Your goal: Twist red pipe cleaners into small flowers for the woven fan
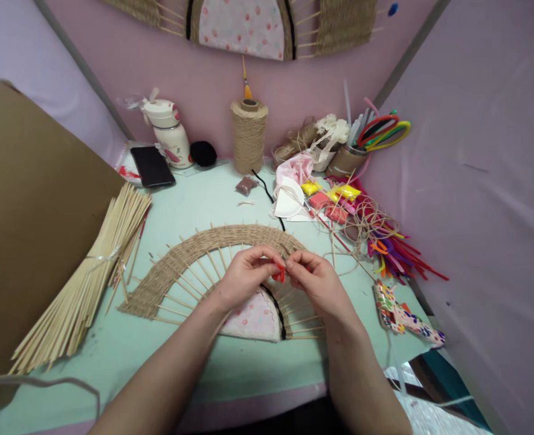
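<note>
A small red piece (279,273) is pinched between my two hands, above the woven fan. My left hand (250,275) has its thumb and fingers closed on it from the left. From the right, my right hand (311,277) closes its fingertips at the piece's edge. Beneath them lies the fan-shaped weaving (158,281), with a twine outer band, thin wooden ribs and a patterned fabric centre (253,317) edged in black cord. The hands cover part of the fan's right side.
Bundled wooden sticks (81,278) lie at the left by a brown board (31,199). Behind stand a white bottle (174,136) and a twine spool (249,136). Coloured pipe cleaners (396,254), loose twine and a patterned glue gun (396,311) lie at the right.
</note>
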Demonstrator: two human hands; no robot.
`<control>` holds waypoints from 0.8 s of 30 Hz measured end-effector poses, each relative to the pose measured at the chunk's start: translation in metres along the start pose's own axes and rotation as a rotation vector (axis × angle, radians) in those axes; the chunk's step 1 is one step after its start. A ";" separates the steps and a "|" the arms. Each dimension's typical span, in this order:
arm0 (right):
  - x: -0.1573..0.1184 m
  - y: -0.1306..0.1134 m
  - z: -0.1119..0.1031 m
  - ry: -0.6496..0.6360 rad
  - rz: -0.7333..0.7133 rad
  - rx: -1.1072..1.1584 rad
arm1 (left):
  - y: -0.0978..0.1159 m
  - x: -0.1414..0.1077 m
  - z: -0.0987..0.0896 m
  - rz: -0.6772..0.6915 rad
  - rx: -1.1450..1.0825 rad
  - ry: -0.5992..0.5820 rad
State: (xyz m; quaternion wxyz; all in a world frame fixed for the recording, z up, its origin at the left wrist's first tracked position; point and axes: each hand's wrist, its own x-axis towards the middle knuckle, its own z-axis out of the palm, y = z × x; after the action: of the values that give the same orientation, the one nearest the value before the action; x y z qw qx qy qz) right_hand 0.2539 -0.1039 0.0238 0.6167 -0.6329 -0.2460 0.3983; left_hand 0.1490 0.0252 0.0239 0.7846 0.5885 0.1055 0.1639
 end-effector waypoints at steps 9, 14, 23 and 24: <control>-0.006 -0.015 -0.011 -0.113 -0.003 -0.064 | -0.007 0.001 -0.008 -0.162 -0.167 -0.082; -0.004 -0.010 -0.008 -0.024 -0.026 -0.085 | -0.004 0.003 -0.002 -0.062 -0.207 0.033; -0.004 0.000 0.007 0.160 -0.255 -0.269 | -0.008 0.004 0.009 -0.205 -0.579 0.333; -0.005 -0.001 0.008 0.172 -0.316 -0.336 | -0.008 0.005 0.009 -0.214 -0.621 0.344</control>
State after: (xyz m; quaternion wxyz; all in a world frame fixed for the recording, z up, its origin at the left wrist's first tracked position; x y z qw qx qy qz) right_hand 0.2450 -0.1029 0.0260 0.5761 -0.7116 -0.3515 0.1951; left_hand 0.1578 0.0172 0.0192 0.9094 0.2720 0.2419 0.2014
